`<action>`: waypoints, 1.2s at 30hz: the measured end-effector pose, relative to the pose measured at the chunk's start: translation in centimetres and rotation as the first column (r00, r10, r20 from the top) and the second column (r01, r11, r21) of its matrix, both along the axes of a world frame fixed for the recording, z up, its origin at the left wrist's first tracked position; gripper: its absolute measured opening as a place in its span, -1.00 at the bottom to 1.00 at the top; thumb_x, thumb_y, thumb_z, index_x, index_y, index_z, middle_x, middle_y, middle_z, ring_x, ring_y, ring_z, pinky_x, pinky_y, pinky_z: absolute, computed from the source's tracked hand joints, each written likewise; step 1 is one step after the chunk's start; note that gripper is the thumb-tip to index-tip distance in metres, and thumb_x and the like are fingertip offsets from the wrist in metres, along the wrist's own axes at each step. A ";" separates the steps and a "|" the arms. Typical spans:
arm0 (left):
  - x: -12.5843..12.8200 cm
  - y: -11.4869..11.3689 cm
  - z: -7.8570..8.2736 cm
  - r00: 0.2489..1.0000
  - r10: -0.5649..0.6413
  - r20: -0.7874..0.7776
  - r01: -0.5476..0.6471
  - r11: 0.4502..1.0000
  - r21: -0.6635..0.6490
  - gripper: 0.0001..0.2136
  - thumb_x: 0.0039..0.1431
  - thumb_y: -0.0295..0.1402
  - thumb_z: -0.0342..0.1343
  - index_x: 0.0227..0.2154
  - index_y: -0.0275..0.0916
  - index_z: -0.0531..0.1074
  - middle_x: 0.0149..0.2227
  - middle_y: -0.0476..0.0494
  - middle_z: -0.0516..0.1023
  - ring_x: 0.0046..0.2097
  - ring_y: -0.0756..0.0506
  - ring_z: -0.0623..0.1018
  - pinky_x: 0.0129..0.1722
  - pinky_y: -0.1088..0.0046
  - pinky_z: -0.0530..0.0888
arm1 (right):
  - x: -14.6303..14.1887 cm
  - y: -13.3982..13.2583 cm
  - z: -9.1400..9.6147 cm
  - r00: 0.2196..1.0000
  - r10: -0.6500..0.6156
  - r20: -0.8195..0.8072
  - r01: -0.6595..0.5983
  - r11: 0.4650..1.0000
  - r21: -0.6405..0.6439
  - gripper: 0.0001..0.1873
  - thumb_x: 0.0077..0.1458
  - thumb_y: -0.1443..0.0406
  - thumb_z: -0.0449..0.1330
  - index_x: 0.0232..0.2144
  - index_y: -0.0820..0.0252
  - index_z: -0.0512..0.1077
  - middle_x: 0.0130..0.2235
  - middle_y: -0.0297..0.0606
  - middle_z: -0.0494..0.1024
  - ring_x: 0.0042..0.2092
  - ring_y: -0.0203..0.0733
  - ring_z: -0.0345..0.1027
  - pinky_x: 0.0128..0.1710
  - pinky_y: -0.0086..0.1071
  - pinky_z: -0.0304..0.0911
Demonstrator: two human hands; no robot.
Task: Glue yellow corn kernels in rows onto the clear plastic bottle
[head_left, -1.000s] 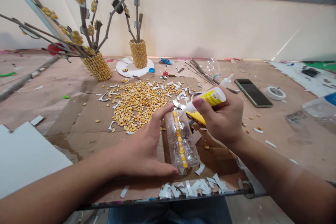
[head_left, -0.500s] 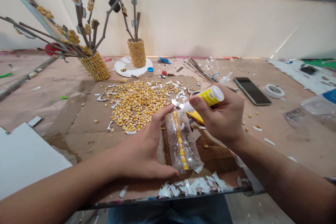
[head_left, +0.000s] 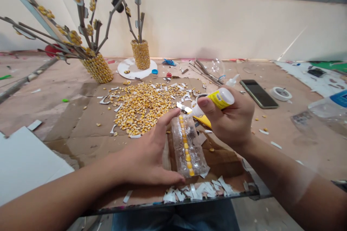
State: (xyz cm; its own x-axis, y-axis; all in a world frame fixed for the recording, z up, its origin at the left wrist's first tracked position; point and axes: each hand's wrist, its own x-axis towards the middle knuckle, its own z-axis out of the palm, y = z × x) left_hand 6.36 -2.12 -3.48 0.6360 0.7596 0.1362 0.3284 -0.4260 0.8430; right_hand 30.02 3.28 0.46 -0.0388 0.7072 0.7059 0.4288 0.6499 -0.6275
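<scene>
A clear plastic cylinder (head_left: 193, 153), like a cut bottle, lies in front of me with a single line of corn kernels (head_left: 185, 145) along it. My left hand (head_left: 148, 151) grips it lengthwise, thumb by the near end and forefinger by the far end. In my right hand (head_left: 230, 119) is a white glue bottle (head_left: 214, 103) with a yellow label, tilted so its nozzle points down at the cylinder's far end. Whether glue is coming out cannot be made out. Beyond the left hand spreads a heap of loose corn kernels (head_left: 143, 104) on cardboard.
Two kernel-covered pots (head_left: 99, 69) with twigs stand at the back left, one on a white disc (head_left: 124, 72). A yellow utility knife (head_left: 202, 121) lies under the right hand. To the right are a phone (head_left: 258, 94) and a tape roll (head_left: 281, 94). Paper scraps (head_left: 200, 190) line the front edge.
My right hand and the glue bottle have shifted slightly to the right along the cylinder's far end. My left hand and the cylinder stay nearly where they were.
</scene>
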 end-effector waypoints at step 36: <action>-0.1 0.0 -0.1 0.999 0.009 -0.034 -0.007 0.998 0.058 0.36 -0.04 -0.04 0.57 0.52 0.29 -0.45 0.60 -0.37 -0.07 0.55 -0.64 0.12 0.43 -0.51 0.20 | 0.0 0.6 -0.5 0.997 -0.026 0.070 0.019 0.995 0.093 -0.44 0.36 -0.01 0.32 -0.55 0.08 0.21 -0.61 -0.52 0.20 -0.59 -0.38 0.02 -0.58 -0.37 -0.03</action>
